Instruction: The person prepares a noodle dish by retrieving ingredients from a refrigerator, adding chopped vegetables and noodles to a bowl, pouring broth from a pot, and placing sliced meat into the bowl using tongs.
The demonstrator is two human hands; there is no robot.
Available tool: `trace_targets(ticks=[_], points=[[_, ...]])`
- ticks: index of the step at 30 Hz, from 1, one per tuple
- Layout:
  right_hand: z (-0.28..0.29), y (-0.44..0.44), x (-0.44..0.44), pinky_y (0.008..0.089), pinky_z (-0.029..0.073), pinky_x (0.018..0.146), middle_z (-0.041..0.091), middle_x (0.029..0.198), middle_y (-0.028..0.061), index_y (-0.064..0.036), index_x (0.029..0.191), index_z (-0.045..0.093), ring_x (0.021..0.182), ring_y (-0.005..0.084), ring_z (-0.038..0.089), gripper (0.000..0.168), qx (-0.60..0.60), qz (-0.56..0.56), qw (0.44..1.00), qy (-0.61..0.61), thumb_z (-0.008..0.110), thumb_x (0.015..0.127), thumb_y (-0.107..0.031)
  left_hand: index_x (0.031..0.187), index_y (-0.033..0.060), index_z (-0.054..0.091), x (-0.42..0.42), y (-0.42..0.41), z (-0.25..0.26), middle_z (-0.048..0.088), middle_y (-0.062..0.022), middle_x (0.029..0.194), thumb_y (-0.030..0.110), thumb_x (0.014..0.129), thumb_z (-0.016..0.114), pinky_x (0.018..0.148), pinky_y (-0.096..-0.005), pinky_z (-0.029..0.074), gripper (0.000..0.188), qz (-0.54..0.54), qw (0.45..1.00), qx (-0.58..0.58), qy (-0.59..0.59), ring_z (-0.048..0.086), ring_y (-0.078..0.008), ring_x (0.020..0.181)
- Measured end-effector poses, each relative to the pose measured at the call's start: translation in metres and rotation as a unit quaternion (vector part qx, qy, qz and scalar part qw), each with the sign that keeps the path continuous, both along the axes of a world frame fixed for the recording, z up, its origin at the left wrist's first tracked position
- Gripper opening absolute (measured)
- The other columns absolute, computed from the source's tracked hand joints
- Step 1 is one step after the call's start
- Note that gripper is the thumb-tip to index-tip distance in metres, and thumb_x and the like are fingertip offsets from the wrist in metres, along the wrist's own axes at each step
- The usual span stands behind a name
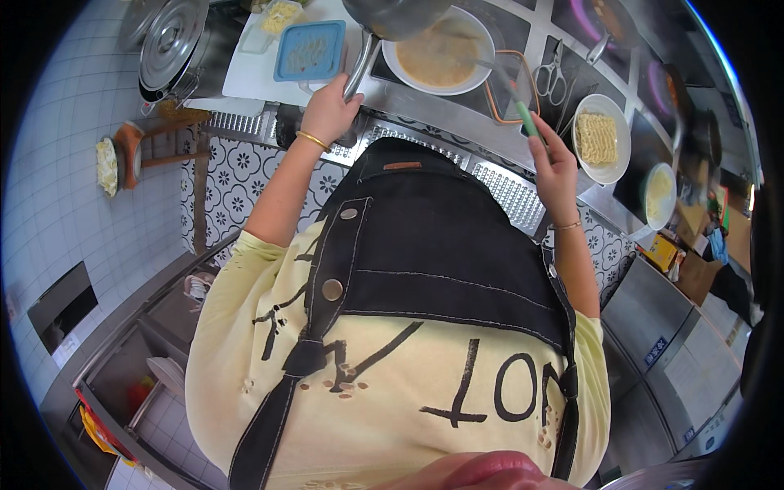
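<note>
My left hand grips the metal handle of a dark pan, which is raised and tilted at the left rim of a large white bowl. Brownish soup lies in the bowl. My right hand holds a utensil by its green handle; its metal end reaches over the bowl's right side, and its tip is blurred. Left of the pan, a blue tray holds small pale pieces. Right of the bowl are an orange-rimmed clear container and kitchen scissors.
A noodle block sits in a white bowl at right, near another bowl of pale food. Pans stand on glowing cooktops behind. A large lidded pot is at far left, beside a wooden stool. A perforated metal ledge runs along the counter front.
</note>
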State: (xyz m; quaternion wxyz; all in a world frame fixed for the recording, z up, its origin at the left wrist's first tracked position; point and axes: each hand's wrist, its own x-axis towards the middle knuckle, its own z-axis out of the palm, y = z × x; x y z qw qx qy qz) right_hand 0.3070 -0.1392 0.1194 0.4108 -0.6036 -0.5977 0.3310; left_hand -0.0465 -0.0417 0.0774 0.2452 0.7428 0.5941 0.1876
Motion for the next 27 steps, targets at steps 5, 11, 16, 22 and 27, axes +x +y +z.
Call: trace_targets(ticks=[5,11,16,22,27], points=[[0.045,0.0,-0.01,0.0155,0.027,0.038,0.044,0.057,0.0,-0.003,0.124,0.051,0.043,0.0039,0.037,0.035,-0.285,-0.119,0.86,0.406,0.046,0.096,-0.023,0.084,0.0105,0.044,-0.012,0.005,0.023,0.043,0.0028,0.056,0.015,0.089,0.056,0.034,-0.0238,0.03,0.014,0.058,0.863,-0.341,-0.369,0.039,-0.008,0.038],[0.031,0.03,-0.002,0.0187,0.028,0.037,0.054,0.076,0.0037,0.0,0.104,0.054,0.044,0.0052,0.035,0.026,-0.307,-0.087,0.824,0.467,0.046,0.096,-0.024,0.084,0.0127,0.04,-0.037,0.011,0.026,0.033,0.0063,0.054,0.007,0.093,0.047,0.031,-0.0186,0.022,0.014,0.001,0.609,-0.492,-0.623,0.028,-0.0019,0.036],[0.043,0.044,-0.01,0.0178,0.027,0.036,0.055,0.082,0.0019,-0.001,0.107,0.054,0.044,0.0034,0.035,0.026,-0.298,-0.055,0.865,0.4,0.043,0.097,-0.023,0.084,0.0132,0.04,-0.04,0.011,0.024,0.033,0.006,0.054,0.007,0.094,0.046,0.031,-0.0188,0.022,0.013,-0.013,0.596,-0.511,-0.62,0.028,-0.0024,0.035],[0.05,0.031,-0.003,0.0195,0.026,0.034,0.055,0.077,0.0037,0.0,0.105,0.053,0.041,0.0053,0.035,0.025,-0.308,-0.049,0.86,0.404,0.045,0.096,-0.022,0.084,0.0128,0.042,-0.024,0.006,0.036,0.035,0.0057,0.053,0.007,0.09,0.056,0.032,-0.0202,0.023,0.016,0.014,0.724,-0.455,-0.518,0.031,-0.0035,0.036],[0.07,0.013,-0.011,0.017,0.026,0.032,0.052,0.075,0.0038,0.002,0.106,0.052,0.038,0.0037,0.034,0.027,-0.32,-0.048,0.829,0.457,0.043,0.096,-0.022,0.082,0.0117,0.041,-0.021,0.01,0.044,0.036,0.0055,0.052,0.009,0.086,0.061,0.033,-0.0202,0.025,0.021,0.016,0.79,-0.415,-0.451,0.034,-0.0041,0.037]])
